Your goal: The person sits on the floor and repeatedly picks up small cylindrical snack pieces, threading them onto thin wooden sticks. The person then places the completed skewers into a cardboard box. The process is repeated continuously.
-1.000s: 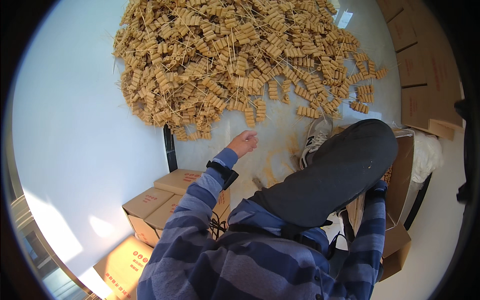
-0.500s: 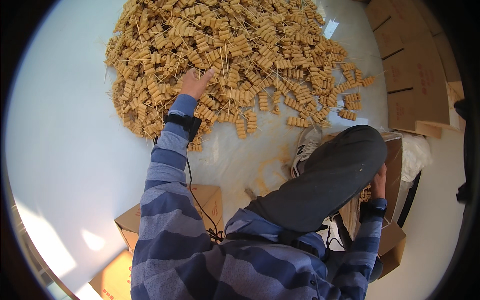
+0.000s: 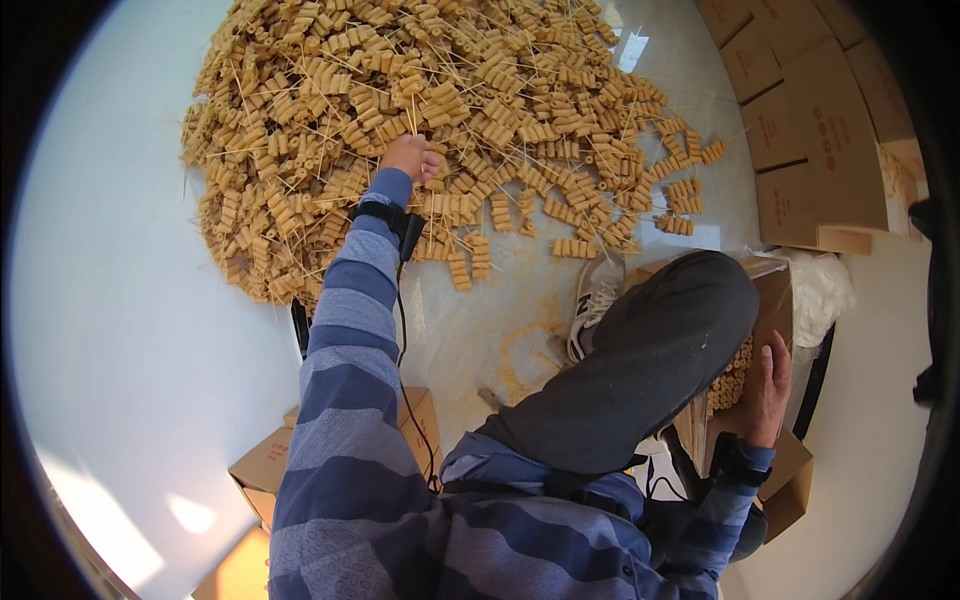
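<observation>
A large heap of tan ridged spiral rolls on thin sticks (image 3: 300, 80) spreads over the far floor. At the near side of the heap is my left hand (image 3: 412, 157), its fingers curled closed around the thin stick of a roll skewer (image 3: 413, 115) that rises from the fist. On the right, my right hand (image 3: 768, 392) is held with fingers extended beside an open cardboard box (image 3: 775, 300); nothing shows in it. Inside that box, the ends of packed rolls (image 3: 732, 380) are visible; my raised knee hides part of it.
Stacked cardboard boxes (image 3: 815, 130) stand at the far right. White plastic wrap (image 3: 822, 290) bunches beside the open box. More cartons (image 3: 265, 460) sit at the near left. My shoe (image 3: 597, 305) rests near the heap's edge, and a black cable (image 3: 402, 330) hangs from my left wrist.
My left hand has closed its fingers at the heap. My right hand has come away from behind the knee, fingers straightened. The whole view has shifted a little.
</observation>
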Tool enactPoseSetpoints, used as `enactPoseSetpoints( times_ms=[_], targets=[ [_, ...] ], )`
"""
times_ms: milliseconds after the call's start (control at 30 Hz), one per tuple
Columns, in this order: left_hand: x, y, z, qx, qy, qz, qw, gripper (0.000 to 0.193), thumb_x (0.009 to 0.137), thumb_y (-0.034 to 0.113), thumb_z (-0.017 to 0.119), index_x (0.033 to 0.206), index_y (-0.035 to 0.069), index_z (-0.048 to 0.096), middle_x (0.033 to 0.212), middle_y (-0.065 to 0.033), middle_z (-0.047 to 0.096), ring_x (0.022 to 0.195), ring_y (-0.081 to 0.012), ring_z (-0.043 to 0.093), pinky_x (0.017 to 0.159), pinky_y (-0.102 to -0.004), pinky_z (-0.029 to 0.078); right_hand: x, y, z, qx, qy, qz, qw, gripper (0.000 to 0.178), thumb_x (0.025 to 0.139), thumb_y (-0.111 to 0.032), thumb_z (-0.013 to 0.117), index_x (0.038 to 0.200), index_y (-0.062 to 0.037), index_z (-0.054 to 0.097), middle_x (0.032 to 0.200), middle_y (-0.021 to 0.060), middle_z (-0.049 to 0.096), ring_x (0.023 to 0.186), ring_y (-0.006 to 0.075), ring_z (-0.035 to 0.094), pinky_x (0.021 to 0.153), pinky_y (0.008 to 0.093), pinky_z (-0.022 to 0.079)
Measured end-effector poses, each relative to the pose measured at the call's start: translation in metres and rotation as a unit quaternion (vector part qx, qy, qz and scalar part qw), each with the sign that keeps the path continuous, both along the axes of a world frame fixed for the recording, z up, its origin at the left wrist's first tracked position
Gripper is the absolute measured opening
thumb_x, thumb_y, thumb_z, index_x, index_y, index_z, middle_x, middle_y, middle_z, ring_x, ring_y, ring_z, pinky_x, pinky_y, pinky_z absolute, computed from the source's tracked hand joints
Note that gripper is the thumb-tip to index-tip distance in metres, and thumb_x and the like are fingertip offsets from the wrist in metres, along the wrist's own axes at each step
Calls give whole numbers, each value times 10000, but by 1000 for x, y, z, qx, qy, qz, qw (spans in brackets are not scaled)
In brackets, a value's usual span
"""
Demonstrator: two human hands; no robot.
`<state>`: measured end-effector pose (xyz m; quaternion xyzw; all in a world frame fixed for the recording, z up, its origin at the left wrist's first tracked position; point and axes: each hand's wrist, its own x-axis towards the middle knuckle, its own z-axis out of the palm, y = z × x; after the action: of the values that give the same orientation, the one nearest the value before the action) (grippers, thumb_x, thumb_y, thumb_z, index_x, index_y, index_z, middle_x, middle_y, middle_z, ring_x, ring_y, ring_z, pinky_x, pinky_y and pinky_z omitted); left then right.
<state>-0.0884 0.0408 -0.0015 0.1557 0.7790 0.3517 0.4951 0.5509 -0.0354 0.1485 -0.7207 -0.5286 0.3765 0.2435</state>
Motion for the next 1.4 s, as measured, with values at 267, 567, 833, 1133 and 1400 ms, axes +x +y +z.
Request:
enactPoseSetpoints(
  times_ms=[267,567,833,1133,1400],
  targets=[
    [126,-105,94,241,-193,-43,950,355,1082,359,430,1110,21,532,823,-93,639,709,-166,631,655,-293,509,-150,10,101,95,330,87,935,378,1061,-196,483,1364,24,532,1375,158,569,1266,250,561,1029,365,467],
    [263,-166,153,206,-283,-303,886,370,1076,376,448,1182,33,538,862,-77,640,763,-151,617,727,-300,525,-233,-18,39,-312,420,166,836,410,1079,-339,464,1300,3,507,987,98,681,784,150,643,728,295,531],
    [105,-130,39,74,-6,28,997,598,973,428,625,1335,-24,480,1101,-75,587,925,-156,585,825,-301,514,-228,-15,29,-223,543,49,808,429,1096,-380,382,1318,-29,489,995,133,700,1022,220,663,914,360,523],
    [15,-28,-37,-189,372,-50,907,1222,786,534,803,1539,-102,81,1502,-353,362,1330,-466,471,1081,-492,437,-235,-12,31,-235,543,58,804,450,1097,-382,376,1341,-15,466,998,137,693,993,222,669,911,347,524],
    [-38,-14,-86,-224,334,-83,912,422,945,235,660,1295,26,547,1194,-212,604,987,-315,670,806,-397,573,-233,-13,33,-248,532,75,806,449,1100,-369,370,1335,2,464,1004,144,698,1010,226,675,919,334,524]
  ],
)
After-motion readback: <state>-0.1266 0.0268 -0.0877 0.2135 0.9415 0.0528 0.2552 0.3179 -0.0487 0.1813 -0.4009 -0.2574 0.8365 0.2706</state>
